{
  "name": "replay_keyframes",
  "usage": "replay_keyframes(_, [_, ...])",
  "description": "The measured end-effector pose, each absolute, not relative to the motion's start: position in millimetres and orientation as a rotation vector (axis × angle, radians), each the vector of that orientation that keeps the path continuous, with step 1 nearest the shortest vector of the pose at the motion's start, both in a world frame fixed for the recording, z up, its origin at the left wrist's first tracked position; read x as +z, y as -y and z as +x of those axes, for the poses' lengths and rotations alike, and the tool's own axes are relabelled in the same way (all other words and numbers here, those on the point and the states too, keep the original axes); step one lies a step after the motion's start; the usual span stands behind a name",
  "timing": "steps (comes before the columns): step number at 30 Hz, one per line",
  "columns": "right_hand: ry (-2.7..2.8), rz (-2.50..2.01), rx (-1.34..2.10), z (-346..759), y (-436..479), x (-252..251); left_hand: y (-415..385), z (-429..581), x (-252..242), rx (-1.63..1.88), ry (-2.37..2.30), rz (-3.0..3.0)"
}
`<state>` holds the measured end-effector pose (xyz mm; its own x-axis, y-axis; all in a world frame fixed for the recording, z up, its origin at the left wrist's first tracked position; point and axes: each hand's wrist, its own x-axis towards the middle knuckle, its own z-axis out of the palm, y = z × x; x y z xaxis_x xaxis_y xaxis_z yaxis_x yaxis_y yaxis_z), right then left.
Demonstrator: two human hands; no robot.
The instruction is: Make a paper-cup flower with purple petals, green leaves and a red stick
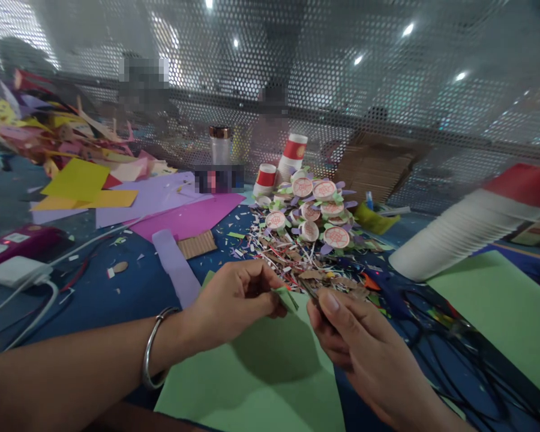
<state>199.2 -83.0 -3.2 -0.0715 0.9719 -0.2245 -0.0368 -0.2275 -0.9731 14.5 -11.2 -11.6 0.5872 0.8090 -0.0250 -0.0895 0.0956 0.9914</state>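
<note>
Pinching a small green paper scrap (287, 296) between thumb and fingertips, your left hand (234, 300) holds it just left of your right hand (360, 342). That hand is closed on a brown piece (318, 290), too blurred to identify. The scrap slants down toward the right hand, above the green sheet (261, 384).

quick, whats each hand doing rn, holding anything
Left hand: closed, pinching a small green paper piece.
Right hand: closed on a dark item; what it is cannot be told.
</note>
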Motion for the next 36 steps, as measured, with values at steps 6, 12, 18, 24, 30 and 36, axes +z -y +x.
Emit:
replay_keyframes(6, [1.4, -1.36, 1.188, 200.4, 75.1, -0.2, 14.9, 11.2, -4.7, 0.773, -0.792, 1.616])
replay_keyframes(12, [1.451, -1.336, 1.207, 194.6, 74.1, 5.0, 23.3, 6.7, 0.4, 0.742, -0.79, 1.699])
replay_keyframes(18, [1.397, -1.331, 1.207, 194.4, 75.7, 5.0, 24.1, 10.1, -7.6, 0.707, -0.644, 1.369])
replay_keyframes(24, [1.472, -1.407, 1.129, 193.1, 75.4, 2.7, 25.5, 8.6, -2.3, 0.73, -0.732, 1.609])
replay_keyframes(30, [1.472, -1.41, 1.127, 194.2, 75.6, 1.9, 20.9, 7.2, -3.1, 0.83, -0.676, 1.399])
replay_keyframes(36, [1.449, -1.4, 1.103, 200.3, 78.7, -3.9, 23.9, 12.0, -7.6, 0.672, -0.604, 0.975])
